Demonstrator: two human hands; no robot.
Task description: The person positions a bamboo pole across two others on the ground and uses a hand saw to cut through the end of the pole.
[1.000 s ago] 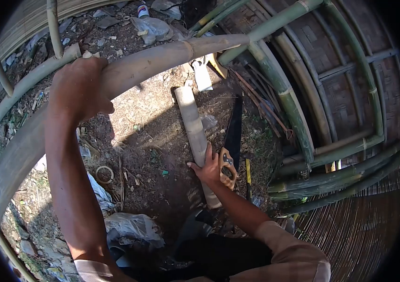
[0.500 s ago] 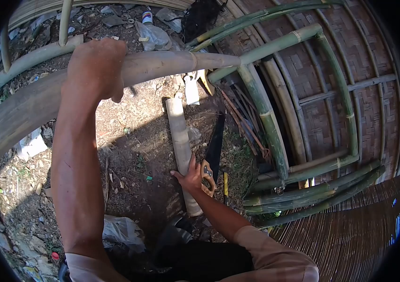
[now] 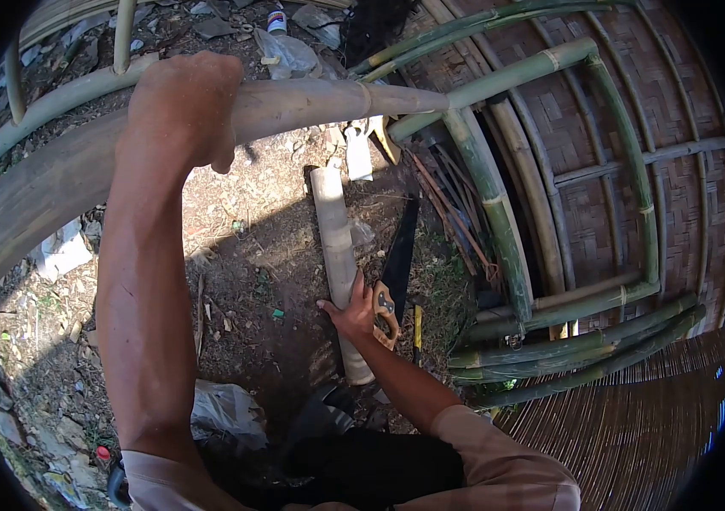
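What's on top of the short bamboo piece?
The right hand lies across the short bamboo piece, nearer the person's end. Hidden: the bamboo surface under the palm, and whatever the piece covers on the ground.

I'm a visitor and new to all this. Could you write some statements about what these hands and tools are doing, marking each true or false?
1. The left hand grips a long, curved, greyish bamboo pole. True.
2. A black-bladed saw with a tan wooden handle lies beside a short, pale, round bamboo piece. True.
3. The right hand grips that saw. False: it is on the short bamboo piece.
4. A slim yellow-and-black handle lies left of the saw in the picture. False: it lies right.
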